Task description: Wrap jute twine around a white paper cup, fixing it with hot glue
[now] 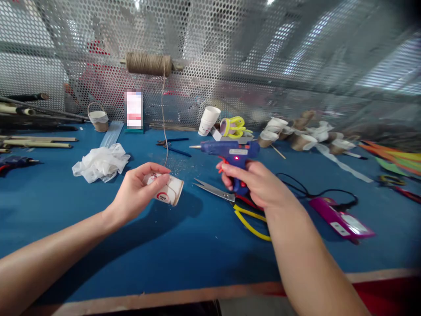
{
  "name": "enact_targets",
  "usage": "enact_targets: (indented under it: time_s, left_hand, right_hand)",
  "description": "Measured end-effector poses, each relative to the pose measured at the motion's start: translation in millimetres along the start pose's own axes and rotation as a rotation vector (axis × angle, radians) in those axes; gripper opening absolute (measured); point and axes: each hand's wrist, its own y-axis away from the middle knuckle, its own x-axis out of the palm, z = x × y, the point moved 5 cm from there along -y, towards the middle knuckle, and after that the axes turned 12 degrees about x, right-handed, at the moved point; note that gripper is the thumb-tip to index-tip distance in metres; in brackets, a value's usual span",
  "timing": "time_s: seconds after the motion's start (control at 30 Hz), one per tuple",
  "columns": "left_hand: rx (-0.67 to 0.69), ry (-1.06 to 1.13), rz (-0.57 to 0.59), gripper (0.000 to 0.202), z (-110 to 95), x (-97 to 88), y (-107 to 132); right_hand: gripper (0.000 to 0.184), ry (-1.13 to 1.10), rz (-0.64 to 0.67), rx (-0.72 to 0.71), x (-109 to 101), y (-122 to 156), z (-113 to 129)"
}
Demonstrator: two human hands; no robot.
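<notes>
My left hand is closed around a small paper cup lying on its side, with jute twine running from the cup up to a spool on the mesh wall. My right hand grips the handle of a blue hot glue gun. Its nozzle points left and a red light glows on its body. The gun is held above the blue table, a short way right of the cup.
Yellow-handled scissors lie under my right hand. A purple box with a black cord sits at right. Crumpled white plastic lies at left. Paper cups, twine-wrapped cups, pliers and sticks line the back.
</notes>
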Motion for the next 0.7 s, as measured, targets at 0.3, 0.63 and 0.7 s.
enact_targets:
  time_s: [0.3,0.63,0.7]
  left_hand:
    - [-0.067,-0.062,-0.031,0.024,14,-3.2,-7]
    - [-0.068,-0.086,-0.023,0.023,20,-4.8,-10]
    - [-0.068,-0.088,-0.026,0.023,20,-4.7,-10]
  right_hand:
    - [0.023,0.262,0.14,0.004,30,41,2]
    - [0.025,0.54,0.075,-0.042,30,45,-3]
    - [0.024,0.543,0.068,-0.052,30,45,-2]
